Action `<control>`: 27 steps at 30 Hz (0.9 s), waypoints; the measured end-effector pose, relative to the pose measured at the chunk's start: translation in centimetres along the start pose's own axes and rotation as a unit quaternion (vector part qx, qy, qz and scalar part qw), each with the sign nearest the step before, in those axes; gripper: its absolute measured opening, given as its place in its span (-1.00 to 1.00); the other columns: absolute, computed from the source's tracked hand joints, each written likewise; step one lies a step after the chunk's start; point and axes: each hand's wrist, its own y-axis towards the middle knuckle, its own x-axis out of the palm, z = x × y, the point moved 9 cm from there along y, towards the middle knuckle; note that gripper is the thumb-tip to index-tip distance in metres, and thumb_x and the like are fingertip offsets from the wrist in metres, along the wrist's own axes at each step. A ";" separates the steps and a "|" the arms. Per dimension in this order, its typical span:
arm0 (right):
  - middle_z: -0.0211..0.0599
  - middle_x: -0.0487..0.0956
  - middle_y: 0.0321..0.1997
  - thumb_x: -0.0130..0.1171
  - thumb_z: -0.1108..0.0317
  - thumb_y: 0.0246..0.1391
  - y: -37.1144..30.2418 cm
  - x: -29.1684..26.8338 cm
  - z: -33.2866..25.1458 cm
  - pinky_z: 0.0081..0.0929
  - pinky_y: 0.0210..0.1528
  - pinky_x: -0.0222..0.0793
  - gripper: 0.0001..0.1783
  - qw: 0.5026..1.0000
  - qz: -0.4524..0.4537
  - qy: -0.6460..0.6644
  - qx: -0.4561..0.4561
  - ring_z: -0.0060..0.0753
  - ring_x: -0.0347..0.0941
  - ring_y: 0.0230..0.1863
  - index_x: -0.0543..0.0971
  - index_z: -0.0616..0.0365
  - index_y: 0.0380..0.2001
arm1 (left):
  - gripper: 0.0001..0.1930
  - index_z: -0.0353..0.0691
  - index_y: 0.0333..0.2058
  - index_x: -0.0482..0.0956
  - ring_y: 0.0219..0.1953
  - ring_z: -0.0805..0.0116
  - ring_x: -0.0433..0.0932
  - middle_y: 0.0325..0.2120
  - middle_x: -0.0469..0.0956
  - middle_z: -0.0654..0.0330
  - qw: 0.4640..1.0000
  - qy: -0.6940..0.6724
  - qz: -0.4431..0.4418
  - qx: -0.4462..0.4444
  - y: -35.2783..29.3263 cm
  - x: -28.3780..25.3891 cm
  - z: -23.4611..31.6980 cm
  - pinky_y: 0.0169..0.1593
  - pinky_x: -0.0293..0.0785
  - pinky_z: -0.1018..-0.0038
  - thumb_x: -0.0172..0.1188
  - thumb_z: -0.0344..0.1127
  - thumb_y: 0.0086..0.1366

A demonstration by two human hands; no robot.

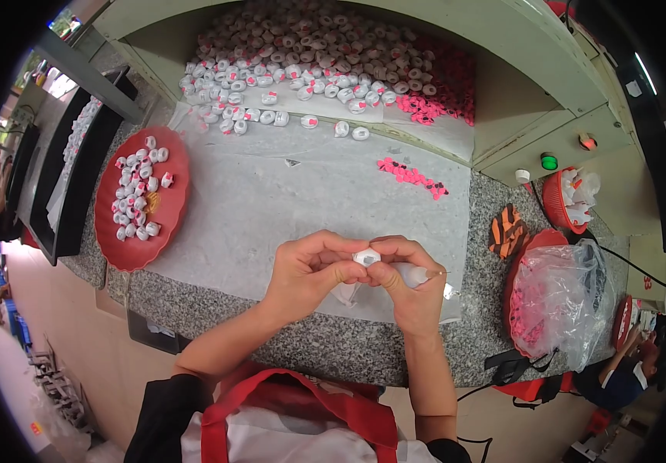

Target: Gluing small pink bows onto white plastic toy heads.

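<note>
My left hand [302, 272] and my right hand [412, 302] meet above the near middle of the papered worktop. Between their thumbs and forefingers they pinch a small white ring-like piece [366, 256] with a dark opening toward me. A translucent squeeze bottle [412, 273] with a thin needle tip lies in my right hand, tip pointing right. Under the hands, a bit of white material [346, 293] shows partly. Farther off, small pink pieces with dark spots [412, 177] lie in a loose band on the paper [271, 201].
A red scalloped plate [107, 247] holds several white-and-pink pieces at left. Many more white pieces [271, 73] fill the shelf behind. On the right are an orange-black striped item [509, 230], a plastic bag [572, 297] and a red basket [557, 202]. Another person [618, 382] sits at far right.
</note>
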 end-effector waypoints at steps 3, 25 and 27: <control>-0.33 0.49 -0.38 0.18 0.56 -0.15 0.0 -0.2 -0.7 -0.69 -0.38 0.31 -0.76 0.998 0.000 -0.024 -0.053 -0.62 0.38 -0.44 0.47 0.29 -0.32 | -0.76 -0.43 -0.23 0.42 -0.35 0.37 0.52 -0.35 0.49 0.05 1.000 0.002 0.002 0.008 0.1 0.0 0.0 -0.32 0.48 0.58 0.12 -0.57 0.07; -0.21 0.46 -0.27 0.18 0.55 -0.15 -0.4 0.2 -0.8 -0.63 -0.33 0.40 -0.78 0.997 -0.001 -0.014 -0.074 -0.49 0.41 -0.33 0.48 0.32 -0.34 | -0.78 -0.42 -0.23 0.41 -0.31 0.38 0.52 -0.32 0.50 0.03 1.000 -0.001 -0.015 0.024 -0.1 0.0 0.0 -0.29 0.48 0.59 0.08 -0.59 0.09; -0.21 0.46 -0.27 0.17 0.55 -0.15 -0.4 0.4 -1.0 -0.62 -0.32 0.39 -0.78 0.996 -0.005 -0.024 -0.085 -0.49 0.41 -0.33 0.48 0.32 -0.34 | -0.78 -0.42 -0.23 0.41 -0.31 0.38 0.52 -0.32 0.50 0.02 1.000 -0.008 -0.011 0.020 -0.1 -0.1 -0.1 -0.29 0.48 0.60 0.08 -0.59 0.09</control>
